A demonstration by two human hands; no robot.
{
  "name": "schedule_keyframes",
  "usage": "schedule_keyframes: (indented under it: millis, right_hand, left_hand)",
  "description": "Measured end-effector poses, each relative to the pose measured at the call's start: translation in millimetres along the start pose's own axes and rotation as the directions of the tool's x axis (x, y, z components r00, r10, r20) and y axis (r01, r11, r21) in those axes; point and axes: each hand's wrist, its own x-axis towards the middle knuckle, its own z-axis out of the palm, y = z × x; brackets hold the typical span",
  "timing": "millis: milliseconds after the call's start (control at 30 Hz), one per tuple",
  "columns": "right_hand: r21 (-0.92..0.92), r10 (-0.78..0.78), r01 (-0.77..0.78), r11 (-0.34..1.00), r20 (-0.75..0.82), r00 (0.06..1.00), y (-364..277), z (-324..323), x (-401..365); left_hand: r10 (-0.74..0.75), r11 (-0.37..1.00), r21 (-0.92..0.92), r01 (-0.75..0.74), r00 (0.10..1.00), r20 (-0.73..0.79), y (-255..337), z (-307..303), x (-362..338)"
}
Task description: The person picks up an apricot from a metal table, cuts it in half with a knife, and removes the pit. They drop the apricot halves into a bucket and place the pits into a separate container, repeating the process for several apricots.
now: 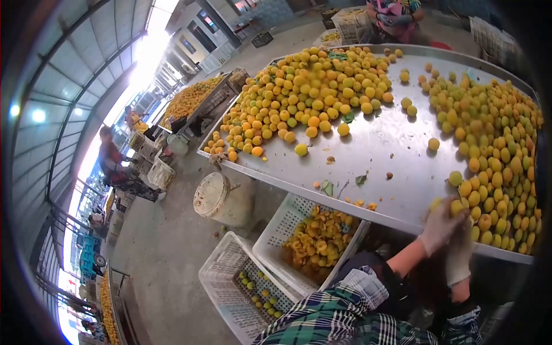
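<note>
Concrete floor [161, 253] under curved metal roof [80, 63]. Silvery metal table [379, 141] bears two heaps of round yellow-orange fruit, left heap [310, 86] and right heap [497, 155]. Left hand [441, 225], pale-gloved, at near edge, fingers bent beside round yellow fruit [458, 207]; blur hides whether gripped. Right hand [459, 256], pale-gloved, just beside left; fingers partly hidden, cannot tell whether open. White perforated plastic crate [274, 230] below table's edge holds split fruit [319, 238].
</note>
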Motion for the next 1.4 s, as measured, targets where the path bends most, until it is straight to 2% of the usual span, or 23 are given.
schedule_keyframes:
  millis: [33, 133, 233, 333, 400, 533, 567, 600, 667, 767, 833, 900, 933, 1000, 1067, 1100, 1133, 1167, 1200, 1233, 1267, 1300, 1400]
  right_hand:
    - [0.029, -0.017, 0.017, 0.999, -0.013, 1.0, -3.6, 3.4, -1.8]
    - [0.445, 0.05, -0.079, 0.892, 0.078, 0.996, -27.2, -3.6, 2.3]
    - [0.105, 0.023, -0.026, 0.994, 0.032, 0.999, -12.8, -6.4, 5.2]
    - [0.015, 0.087, -0.088, 0.996, 0.045, 0.995, 11.2, -11.1, 2.3]
    - [-0.053, 0.117, -0.116, 0.992, 0.03, 0.993, 4.2, -24.7, -1.3]
    - [-0.19, 0.081, -0.085, 0.978, -0.025, 0.996, 27.9, -27.5, -6.9]
    - [-0.165, 0.096, -0.104, 0.981, -0.054, 0.994, 34.1, -25.3, -9.9]
    - [0.076, 0.141, -0.137, 0.988, -0.04, 0.989, 42.8, -21.8, -9.4]
    - [0.527, 0.217, -0.191, 0.828, 0.012, 0.976, 58.4, -17.7, -7.4]
    - [0.186, 0.127, -0.104, 0.977, -0.117, 0.985, 49.0, -19.4, -10.8]
    - [0.725, 0.264, -0.184, 0.663, 0.003, 0.964, 58.9, -17.4, -6.1]
    - [0.771, 0.263, -0.203, 0.604, 0.047, 0.964, 60.4, -16.7, -9.1]
    - [0.601, 0.216, -0.179, 0.779, 0.011, 0.976, 57.5, -19.3, -12.9]
    - [0.308, 0.151, -0.156, 0.939, 0.04, 0.988, 50.3, -31.3, -14.5]
    - [0.122, 0.151, -0.169, 0.978, 0.146, 0.978, 43.8, -47.0, -9.4]
    - [0.361, 0.162, -0.214, 0.908, 0.169, 0.972, 38.4, -41.6, -5.3]
    - [0.21, 0.109, -0.145, 0.967, 0.174, 0.979, 34.8, -43.9, -5.8]
    - [0.049, 0.055, -0.065, 0.997, 0.178, 0.982, 21.8, -47.0, -2.6]
    - [-0.106, 0.001, 0.018, 0.994, 0.182, 0.983, 9.5, -48.6, 2.0]
    - [0.08, -0.106, 0.099, 0.992, 0.095, 0.99, -14.5, -55.8, 6.5]
    - [0.274, 0.047, -0.113, 0.955, 0.238, 0.97, -27.6, -64.1, 10.8]
    - [0.158, 0.053, -0.094, 0.983, 0.244, 0.968, -41.8, -73.6, 13.5]
    - [0.001, -0.016, 0.017, 1.0, 0.223, 0.975, -31.8, -75.4, 18.4]
  left_hand:
    - [0.007, 1.0, -0.016, -0.007, 0.999, -0.033, 2.8, 0.9, -2.0]
    - [-0.188, 0.941, -0.263, 0.213, 0.975, 0.119, 6.7, -0.9, -4.1]
    - [-0.228, 0.912, -0.303, 0.276, 0.956, 0.186, 6.9, 5.8, -3.3]
    - [-0.125, 0.978, -0.134, 0.157, 0.968, 0.219, -0.8, 9.1, -2.1]
    - [-0.15, 0.988, 0.071, 0.136, 0.953, 0.261, 16.5, 1.5, -1.0]
    - [-0.113, 0.883, 0.467, -0.04, 0.949, 0.295, 42.1, -1.9, -3.6]
    - [-0.07, 0.882, 0.465, -0.08, 0.952, 0.298, 39.3, -1.0, -4.8]
    - [-0.027, 0.878, 0.463, -0.121, 0.953, 0.301, 35.7, 0.3, -5.2]
    - [-0.001, 0.88, 0.452, -0.146, 0.951, 0.31, 31.4, 3.9, -5.8]
    - [-0.009, 0.905, 0.402, -0.141, 0.938, 0.348, 31.4, 7.7, -2.9]
    - [0.026, 0.931, 0.329, -0.156, 0.929, 0.368, 36.6, 4.2, -3.3]
    - [0.051, 0.939, 0.294, -0.177, 0.919, 0.39, 40.4, 0.1, -3.4]
    - [0.064, 0.942, 0.277, -0.188, 0.913, 0.402, 41.4, -1.1, -3.1]
    - [0.054, 0.941, 0.277, -0.193, 0.896, 0.44, 40.6, -1.1, -2.0]
    - [0.02, 0.933, 0.313, -0.176, 0.895, 0.445, 43.4, -2.2, 0.2]
    - [-0.012, 0.926, 0.345, -0.154, 0.901, 0.433, 45.3, -3.6, -0.3]
    - [-0.039, 0.923, 0.361, -0.133, 0.901, 0.431, 46.3, 0.2, -1.5]
    - [0.104, 0.958, 0.197, -0.208, 0.893, 0.437, 32.2, 0.1, -4.4]
    - [0.07, 0.985, 0.112, -0.131, 0.898, 0.435, 7.0, 8.4, -7.1]
    - [0.165, 0.962, 0.137, -0.236, 0.902, 0.399, -9.3, 9.3, -10.4]
    - [0.104, 0.975, 0.119, -0.19, 0.854, 0.51, 23.4, -0.6, -4.3]
    - [-0.038, 0.977, 0.202, -0.066, 0.88, 0.474, 37.1, 0.4, -8.4]
    - [-0.044, 0.984, -0.132, 0.118, 0.883, 0.468, 28.1, 14.2, -13.1]
